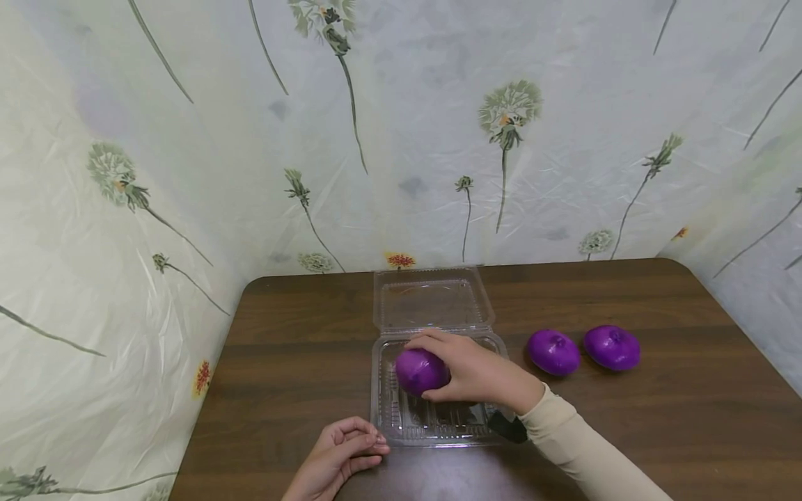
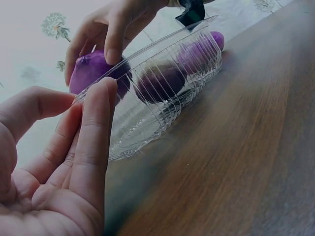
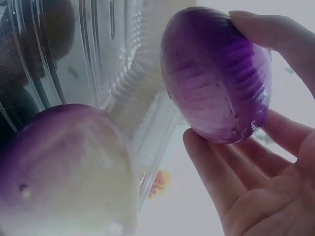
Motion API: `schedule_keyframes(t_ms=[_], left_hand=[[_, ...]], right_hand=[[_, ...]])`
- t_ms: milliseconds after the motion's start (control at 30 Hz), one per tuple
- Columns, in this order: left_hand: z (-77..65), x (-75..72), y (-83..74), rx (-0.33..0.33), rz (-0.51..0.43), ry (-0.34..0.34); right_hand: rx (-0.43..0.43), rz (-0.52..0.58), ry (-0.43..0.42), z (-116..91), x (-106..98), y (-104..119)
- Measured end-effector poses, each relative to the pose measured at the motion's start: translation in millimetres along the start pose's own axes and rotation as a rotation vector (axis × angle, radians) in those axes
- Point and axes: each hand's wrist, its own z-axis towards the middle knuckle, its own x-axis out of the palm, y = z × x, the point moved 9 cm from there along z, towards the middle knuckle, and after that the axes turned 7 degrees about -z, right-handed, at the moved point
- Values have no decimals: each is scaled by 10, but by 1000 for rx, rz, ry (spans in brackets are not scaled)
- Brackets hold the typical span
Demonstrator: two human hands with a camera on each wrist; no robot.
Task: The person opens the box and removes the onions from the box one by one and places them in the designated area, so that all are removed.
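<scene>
My right hand [image 1: 470, 365] grips a shiny purple onion [image 1: 418, 372] over the base of a clear plastic clamshell container [image 1: 377, 390]. In the right wrist view, the thumb lies on one side of this onion [image 3: 216, 73] and the fingers on the other. My left hand [image 1: 341, 452] is at the container's front left corner, where its thumb and fingertips pinch the rim [image 2: 147, 49]. Two more purple onions, a nearer one [image 1: 554, 352] and a farther one [image 1: 612, 347], lie on the table right of the container.
The container's lid [image 1: 432, 303] lies folded back toward the table's far edge. Floral plastic sheeting [image 1: 407, 139] hangs behind and on both sides of the brown wooden table [image 1: 301, 348]. A dark strap [image 1: 507, 426] hangs under my right wrist.
</scene>
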Motion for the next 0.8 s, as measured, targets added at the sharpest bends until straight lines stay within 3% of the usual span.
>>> schedule_keyframes(t_ms=[533,800], left_hand=[[-5,23,-7,5,-8,16],[-3,30,-19,18,-6,28]], right_hand=[[24,126,-210,-359,-283,-228],[58,120,-273,-525,-376,-360]])
